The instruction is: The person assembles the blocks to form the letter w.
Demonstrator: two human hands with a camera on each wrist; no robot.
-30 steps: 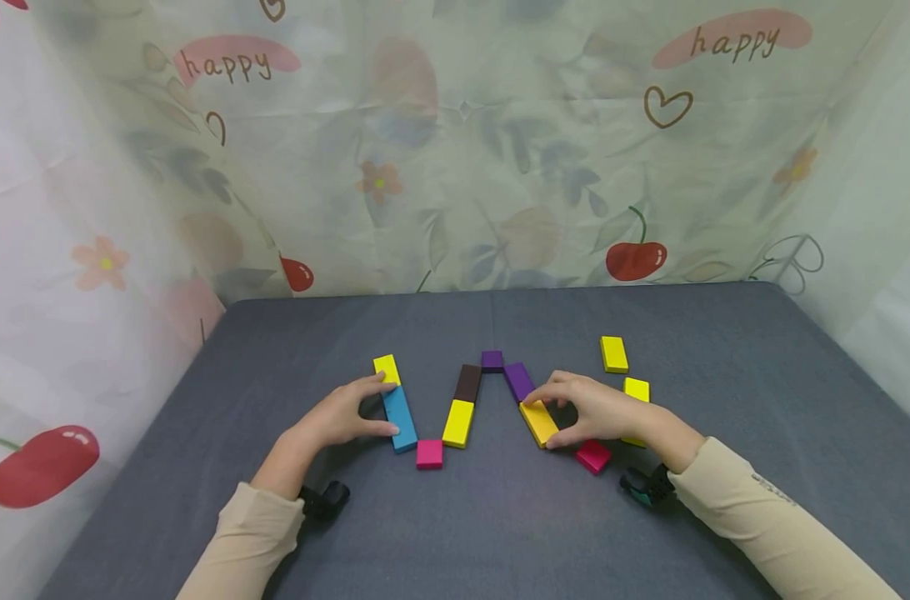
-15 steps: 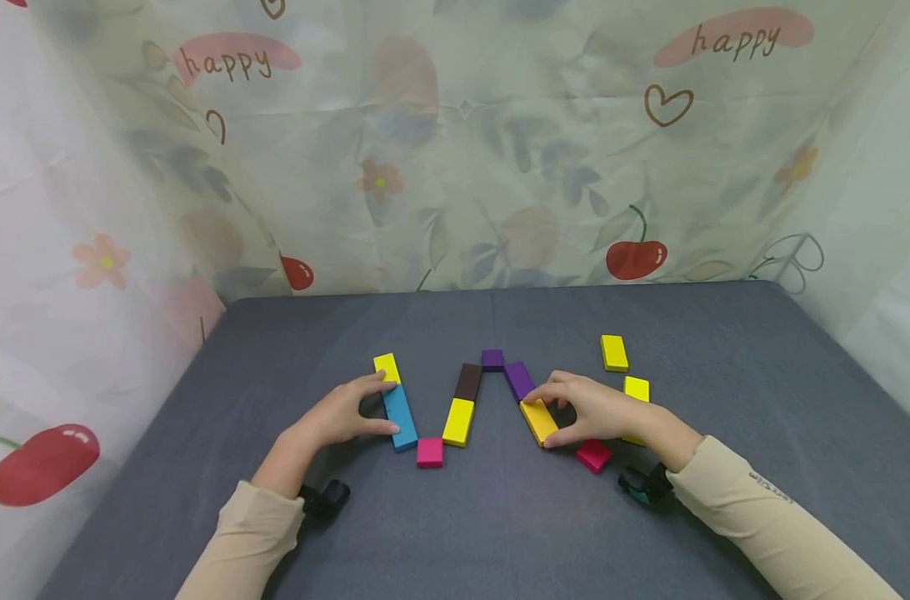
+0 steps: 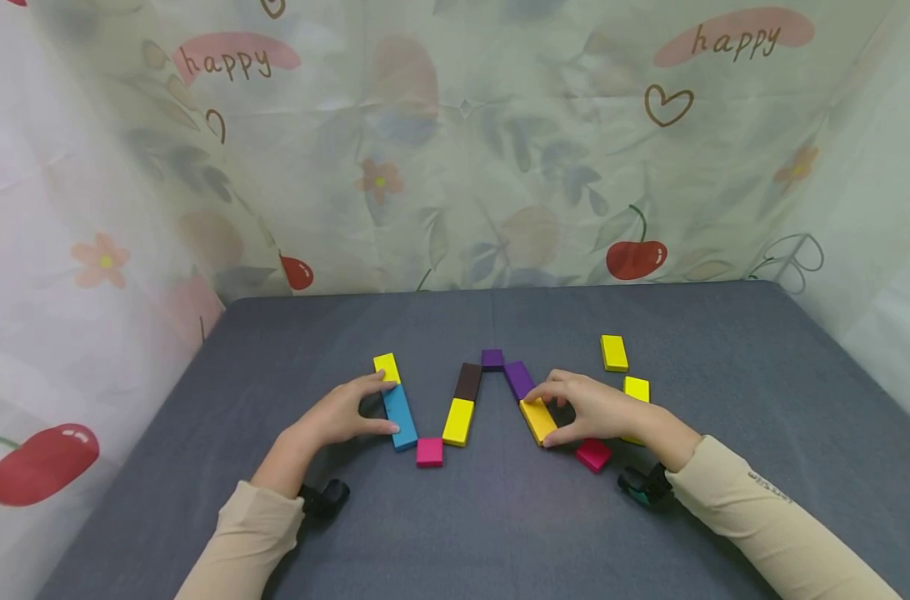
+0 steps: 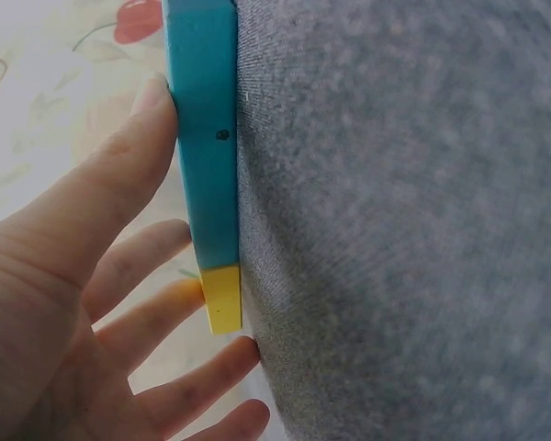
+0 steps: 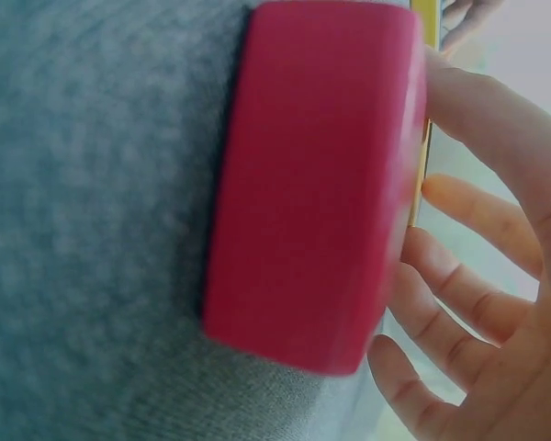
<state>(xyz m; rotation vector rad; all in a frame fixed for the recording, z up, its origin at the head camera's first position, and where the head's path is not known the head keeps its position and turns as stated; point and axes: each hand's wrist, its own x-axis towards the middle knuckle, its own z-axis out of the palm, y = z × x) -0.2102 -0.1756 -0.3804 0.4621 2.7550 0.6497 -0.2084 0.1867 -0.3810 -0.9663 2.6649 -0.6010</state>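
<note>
Thumb and forefinger of the left hand (image 3: 342,412), spread wide and nearly straight, touch a smooth, painted-looking blue bar (image 3: 401,421); its far end meets a short yellow block (image 3: 385,363), its near corner a square pink block (image 3: 429,452). Next, end to end, come a rectangular lemon-yellow block (image 3: 458,422) and a dark-brown block (image 3: 467,382), then a small purple block (image 3: 492,360) and a slanted purple bar (image 3: 518,380). The right hand (image 3: 593,408) pinches a smooth, rectangular amber block (image 3: 537,421) lengthwise between thumb and forefinger; the long axis runs from far left to near right, roughly in line with the purple bar. Right of its near end, apart and askew, lies a glossy crimson block (image 3: 593,456), much closer to the right hand than the left. Farther right, a loose yellow block (image 3: 614,354) lies beyond the wrist.
</note>
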